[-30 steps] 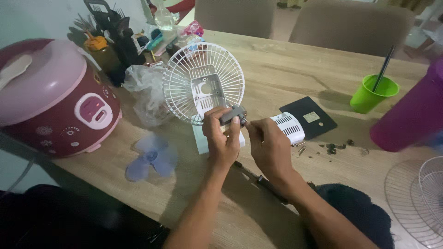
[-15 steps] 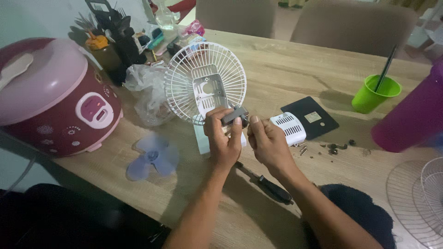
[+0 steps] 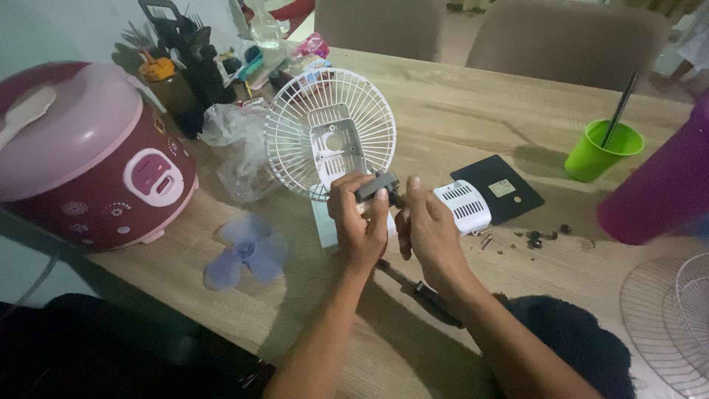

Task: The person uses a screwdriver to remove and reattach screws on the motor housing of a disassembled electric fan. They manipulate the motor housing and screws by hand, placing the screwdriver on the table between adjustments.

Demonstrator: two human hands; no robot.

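My left hand grips a small dark grey fan motor in front of a white wire fan guard standing on its pale base. My right hand pinches the motor's right end, fingers closed on it. A white vented rear cover lies just right of my hands. Under my wrists a black-handled screwdriver rests on the wooden table. A pale blue fan blade lies flat to the left.
A pink rice cooker fills the left side. A clear plastic bag, a utensil holder, a black square plate, loose screws, a green cup, a magenta container and another wire guard surround the work.
My hands stay on the motor with only a slight shift. The screwdriver under my wrists now shows more clearly.
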